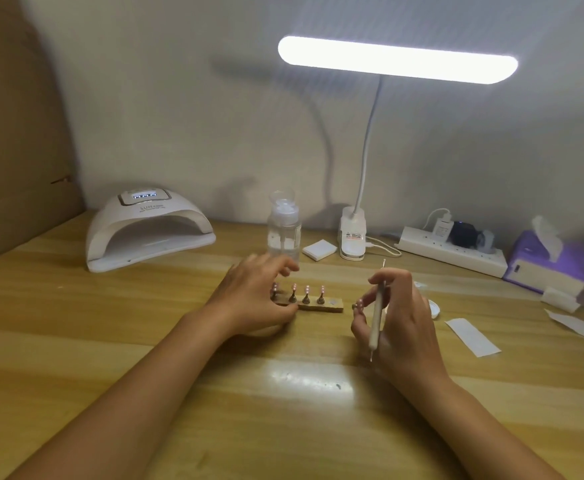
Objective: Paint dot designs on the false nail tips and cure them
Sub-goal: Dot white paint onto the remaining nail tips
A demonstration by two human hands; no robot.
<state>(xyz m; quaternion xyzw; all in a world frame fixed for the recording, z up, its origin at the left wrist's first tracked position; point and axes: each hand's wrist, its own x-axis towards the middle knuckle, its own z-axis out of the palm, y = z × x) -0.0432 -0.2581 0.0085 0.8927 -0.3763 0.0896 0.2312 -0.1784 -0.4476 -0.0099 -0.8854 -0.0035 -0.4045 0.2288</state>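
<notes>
A small wooden holder bar (332, 306) lies mid-table with several pink false nail tips (307, 290) standing on little stands. My left hand (252, 299) rests at the bar's left end, thumb against its front edge, fingers loosely spread above the tips. My right hand (399, 313) holds a white dotting pen (376, 317) upright between its fingers, and its fingertips pinch one pink nail tip on its stand (359, 304), just right of the bar. A white curing lamp (145, 226) sits at the back left, its display lit.
A clear pump bottle (283, 230) stands behind my left hand. A clip desk lamp (353, 237) shines overhead. White pads (319, 250), a power strip (450, 252), a purple tissue box (547, 261) and paper strips (472, 336) lie to the right. A cardboard panel (17, 140) borders the left.
</notes>
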